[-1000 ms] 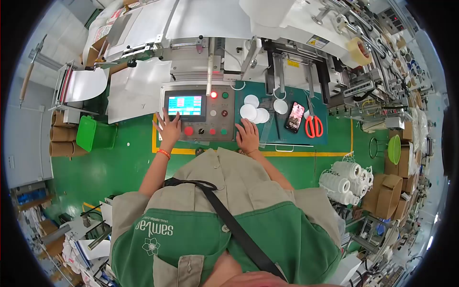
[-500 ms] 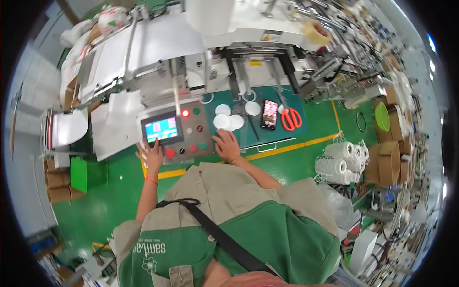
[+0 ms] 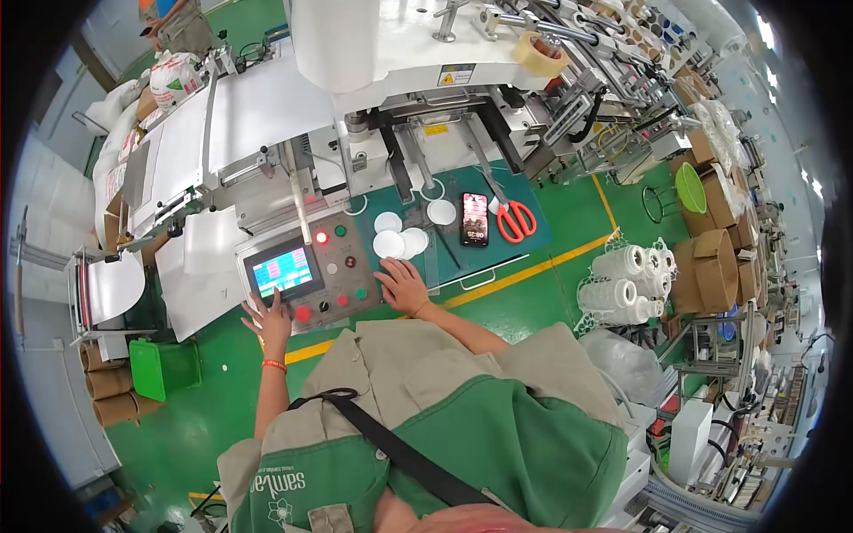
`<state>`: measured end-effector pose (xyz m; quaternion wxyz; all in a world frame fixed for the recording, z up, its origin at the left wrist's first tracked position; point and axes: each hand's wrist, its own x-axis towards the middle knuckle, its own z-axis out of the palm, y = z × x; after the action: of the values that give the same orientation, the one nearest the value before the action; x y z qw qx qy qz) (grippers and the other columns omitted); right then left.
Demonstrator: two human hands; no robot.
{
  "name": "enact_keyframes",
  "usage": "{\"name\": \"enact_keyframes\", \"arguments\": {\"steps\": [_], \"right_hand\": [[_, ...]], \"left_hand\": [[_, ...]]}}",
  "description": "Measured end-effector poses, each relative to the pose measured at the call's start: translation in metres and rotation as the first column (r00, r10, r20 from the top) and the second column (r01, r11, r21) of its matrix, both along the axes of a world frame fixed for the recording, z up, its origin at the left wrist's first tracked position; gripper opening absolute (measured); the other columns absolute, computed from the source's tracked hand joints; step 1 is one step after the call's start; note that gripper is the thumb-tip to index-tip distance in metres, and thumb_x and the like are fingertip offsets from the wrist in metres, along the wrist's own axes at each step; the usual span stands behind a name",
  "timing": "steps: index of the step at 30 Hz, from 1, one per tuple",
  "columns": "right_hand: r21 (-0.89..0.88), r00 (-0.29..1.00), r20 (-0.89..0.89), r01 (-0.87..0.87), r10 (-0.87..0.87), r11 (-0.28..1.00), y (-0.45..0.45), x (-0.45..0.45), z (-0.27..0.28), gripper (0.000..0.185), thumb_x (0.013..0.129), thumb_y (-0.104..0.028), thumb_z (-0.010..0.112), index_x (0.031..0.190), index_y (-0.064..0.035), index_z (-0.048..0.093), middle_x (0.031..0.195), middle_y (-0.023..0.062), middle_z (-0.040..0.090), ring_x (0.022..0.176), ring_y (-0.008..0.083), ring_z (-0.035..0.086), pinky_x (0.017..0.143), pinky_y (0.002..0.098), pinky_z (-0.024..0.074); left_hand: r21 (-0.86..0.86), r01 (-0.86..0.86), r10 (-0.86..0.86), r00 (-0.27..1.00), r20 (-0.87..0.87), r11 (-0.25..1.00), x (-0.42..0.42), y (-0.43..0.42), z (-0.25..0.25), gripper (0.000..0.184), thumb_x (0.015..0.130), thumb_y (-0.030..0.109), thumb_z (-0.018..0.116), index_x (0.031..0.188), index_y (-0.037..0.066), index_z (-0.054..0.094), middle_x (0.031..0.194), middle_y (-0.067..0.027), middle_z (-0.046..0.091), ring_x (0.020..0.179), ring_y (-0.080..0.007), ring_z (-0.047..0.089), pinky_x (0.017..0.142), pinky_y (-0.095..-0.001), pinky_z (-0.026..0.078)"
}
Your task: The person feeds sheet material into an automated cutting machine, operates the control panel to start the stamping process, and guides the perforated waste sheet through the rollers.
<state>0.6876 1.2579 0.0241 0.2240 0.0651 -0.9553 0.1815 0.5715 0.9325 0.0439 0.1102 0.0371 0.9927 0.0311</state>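
Observation:
My left hand is at the lower edge of the lit touchscreen, fingers spread and holding nothing. A red band circles that wrist. The screen sits in a metal control panel with red, green and black knobs and buttons. My right hand rests at the near edge of the green mat, its fingers apart, just below several white discs. To the right on the mat lie a phone with its display lit and red-handled scissors.
Machine parts and a tape roll stand beyond the mat. Netted white rolls and cardboard boxes are on the right. A green bin is at the left. Another person stands at the far upper left.
The view has turned and shifted, so the panel and mat appear tilted and farther left. My left hand has moved along the screen's lower edge. The other person has come into view.

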Motion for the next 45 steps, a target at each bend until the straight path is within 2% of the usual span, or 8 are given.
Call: {"name": "enact_keyframes", "arguments": {"steps": [21,27,33,41,42,43,44,45], "right_hand": [[-0.013,1.000,-0.003,0.009,-0.009,1.000,-0.004,-0.003,0.000,0.036,0.082,-0.018,0.059,0.118,-0.0146,0.058,0.132,0.0097,0.051,0.127,0.0266,0.045,0.106,0.0444,0.0337],[0.007,1.000,-0.009,0.008,-0.008,1.000,-0.004,-0.005,-0.004,0.037,0.081,-0.016,0.058,0.118,-0.0156,0.058,0.132,0.0089,0.050,0.128,0.0261,0.044,0.106,0.0440,0.0330],[0.020,1.000,0.021,0.002,-0.003,1.000,-0.005,-0.004,-0.005,0.038,0.082,-0.018,0.057,0.120,-0.0153,0.058,0.135,0.0101,0.049,0.130,0.0259,0.042,0.108,0.0452,0.0310],[-0.003,1.000,-0.022,-0.010,0.010,1.000,-0.003,-0.005,-0.015,0.044,0.078,-0.017,0.060,0.122,-0.0157,0.055,0.133,0.0102,0.049,0.127,0.0284,0.045,0.106,0.0461,0.0329],[-0.046,0.999,0.024,-0.032,0.033,0.998,-0.001,-0.005,-0.013,0.044,0.078,-0.017,0.060,0.122,-0.0159,0.056,0.132,0.0102,0.050,0.126,0.0285,0.046,0.105,0.0461,0.0334],[-0.007,1.000,0.004,-0.012,0.012,1.000,-0.003,-0.003,-0.012,0.041,0.079,-0.017,0.061,0.119,-0.0156,0.057,0.134,0.0113,0.048,0.128,0.0295,0.044,0.106,0.0469,0.0326],[-0.007,1.000,0.018,0.010,-0.010,1.000,-0.002,-0.002,-0.014,0.040,0.080,-0.018,0.060,0.119,-0.0152,0.057,0.134,0.0112,0.048,0.127,0.0289,0.044,0.107,0.0466,0.0323],[-0.046,1.000,0.024,-0.006,0.007,0.999,-0.001,-0.001,-0.010,0.039,0.081,-0.018,0.060,0.119,-0.0142,0.057,0.133,0.0110,0.049,0.128,0.0282,0.044,0.107,0.0464,0.0319]], "left_hand": [[0.043,0.025,-0.022,0.996,-0.081,0.999,0.002,-0.005,-0.003,0.052,0.088,0.027,0.052,0.139,0.037,0.046,0.156,-0.0207,0.012,0.143,-0.0476,-0.004,0.107,-0.0696,-0.002],[0.001,0.025,-0.025,0.998,-0.053,1.000,0.001,-0.007,-0.010,0.054,0.092,0.033,0.050,0.144,0.038,0.036,0.157,-0.0213,0.009,0.142,-0.0490,-0.008,0.106,-0.0699,-0.003],[0.042,0.045,-0.039,0.989,-0.143,0.998,0.003,-0.007,-0.009,0.049,0.093,0.039,0.049,0.142,0.037,0.042,0.159,-0.0162,0.003,0.143,-0.0473,-0.007,0.108,-0.0672,-0.003],[0.139,0.103,-0.067,0.968,-0.243,0.985,0.014,0.001,-0.008,0.057,0.093,0.039,0.050,0.147,0.032,0.034,0.156,-0.0234,0.004,0.140,-0.0534,0.001,0.106,-0.0699,0.004],[0.325,0.242,-0.114,0.923,-0.367,0.914,0.007,-0.001,-0.025,0.058,0.093,0.039,0.051,0.147,0.029,0.033,0.156,-0.0255,0.004,0.139,-0.0544,0.002,0.106,-0.0706,0.004],[0.296,0.084,-0.028,0.981,-0.190,0.952,0.015,0.018,-0.005,0.059,0.092,0.038,0.053,0.147,0.028,0.034,0.155,-0.0270,0.006,0.139,-0.0549,0.004,0.106,-0.0701,0.004],[0.332,0.110,-0.042,0.978,-0.206,0.937,0.019,0.032,0.005,0.058,0.093,0.038,0.054,0.147,0.028,0.035,0.154,-0.0259,0.014,0.138,-0.0551,0.009,0.106,-0.0694,0.004],[0.519,0.101,-0.026,0.988,-0.149,0.849,0.022,0.046,0.008,0.054,0.093,0.037,0.053,0.144,0.025,0.040,0.153,-0.0213,0.024,0.140,-0.0458,0.019,0.107,-0.0677,0.002]]}}
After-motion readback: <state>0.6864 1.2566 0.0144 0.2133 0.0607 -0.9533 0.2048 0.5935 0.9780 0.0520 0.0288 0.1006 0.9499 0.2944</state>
